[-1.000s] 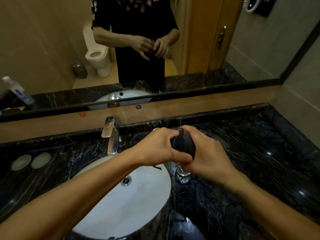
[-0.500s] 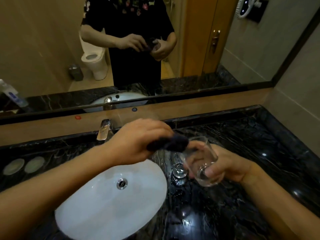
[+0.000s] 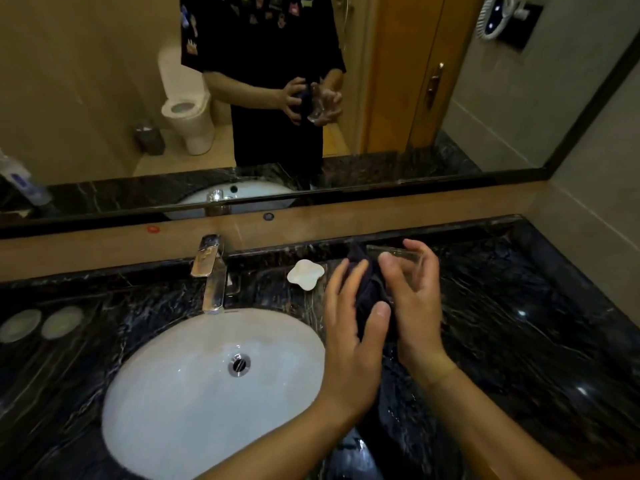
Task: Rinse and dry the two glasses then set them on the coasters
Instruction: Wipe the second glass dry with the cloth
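Right hand (image 3: pixel 412 306) cups the glass (image 3: pixel 394 252), fingers curled round it above the bench (image 3: pixel 519 323); left hand (image 3: pixel 353 327) presses the dark cloth (image 3: pixel 369 292) against it, fingers spread; wet glass could slip from that loose hold; coasters (image 3: pixel 41 323) sit far left of both hands.

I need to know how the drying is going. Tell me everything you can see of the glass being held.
The glass is clear and plain, looking like a stemless tumbler; only its rim and part of its wall show. It is held above the black counter, right of the basin, and seems tilted with its mouth away from the camera. The right hand cups it from the right. A dark cloth lies against its left side, with the left hand on the cloth. Blur hides any remaining water.
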Tool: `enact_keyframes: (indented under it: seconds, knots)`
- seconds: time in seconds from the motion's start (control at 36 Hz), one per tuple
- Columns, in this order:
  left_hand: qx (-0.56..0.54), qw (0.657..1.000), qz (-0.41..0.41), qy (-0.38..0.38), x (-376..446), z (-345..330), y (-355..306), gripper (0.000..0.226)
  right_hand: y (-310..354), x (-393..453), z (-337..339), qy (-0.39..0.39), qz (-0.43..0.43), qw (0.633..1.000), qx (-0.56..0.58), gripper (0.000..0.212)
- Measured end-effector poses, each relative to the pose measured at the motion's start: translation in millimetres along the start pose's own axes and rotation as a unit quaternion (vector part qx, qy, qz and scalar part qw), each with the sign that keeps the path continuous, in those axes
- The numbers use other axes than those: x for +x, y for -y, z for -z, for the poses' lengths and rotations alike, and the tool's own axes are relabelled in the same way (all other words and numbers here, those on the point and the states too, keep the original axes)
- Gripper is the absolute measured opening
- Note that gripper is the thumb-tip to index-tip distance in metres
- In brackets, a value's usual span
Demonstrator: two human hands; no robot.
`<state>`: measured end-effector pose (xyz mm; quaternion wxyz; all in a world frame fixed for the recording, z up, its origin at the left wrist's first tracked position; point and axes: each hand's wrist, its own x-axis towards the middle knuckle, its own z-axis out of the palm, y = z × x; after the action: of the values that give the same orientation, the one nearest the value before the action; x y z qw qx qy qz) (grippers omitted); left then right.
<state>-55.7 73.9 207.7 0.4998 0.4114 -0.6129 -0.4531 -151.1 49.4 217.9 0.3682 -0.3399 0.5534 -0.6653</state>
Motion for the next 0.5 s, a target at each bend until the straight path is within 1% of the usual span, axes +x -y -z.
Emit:
enact_keyframes:
  seconds: [0.08, 0.17, 0.19, 0.25, 0.31, 0.36, 0.44, 0.5]
  knots:
    - [-0.002, 0.999, 0.021, -0.029, 9.5, -1.7, 1.0, 0.039, -3.6, 0.1, -0.7, 0.014, 0.013, 0.999, -0.038, 0.055]
    - [0.021, 0.998, 0.027, -0.052, 18.4, -1.2, 2.2, 0.034, -4.6, 0.9, 1.5, 0.031, 0.009, 0.999, -0.029, 0.062]
    - [0.009, 0.997, 0.042, -0.059, 21.0, -1.3, 2.5, 0.034, -4.7, 1.1, 2.6, 0.038, 0.012, 0.999, -0.032, 0.063]
    - [-0.064, 0.991, 0.096, -0.070, 26.8, -1.6, 3.0, 0.031, -3.8, 1.1, 3.3, 0.057, 0.016, 0.997, -0.045, 0.065]
    - [-0.136, 0.976, 0.153, -0.080, 33.8, -0.8, 2.7, 0.027, -3.1, 1.6, 3.0, 0.079, 0.014, 0.996, -0.051, 0.065]
    - [-0.168, 0.962, 0.192, -0.092, 40.4, 2.1, -0.4, 0.028, -2.2, 1.6, 2.5, 0.093, 0.012, 0.995, -0.039, 0.064]
    - [-0.196, 0.950, 0.221, -0.098, 49.4, 5.0, -6.4, 0.027, -2.0, 0.0, 1.7, 0.110, 0.002, 0.994, -0.018, 0.063]
    - [-0.195, 0.952, 0.212, -0.107, 51.8, 6.0, -8.9, 0.026, -2.3, -2.5, 0.4, 0.117, 0.002, 0.993, 0.000, 0.061]
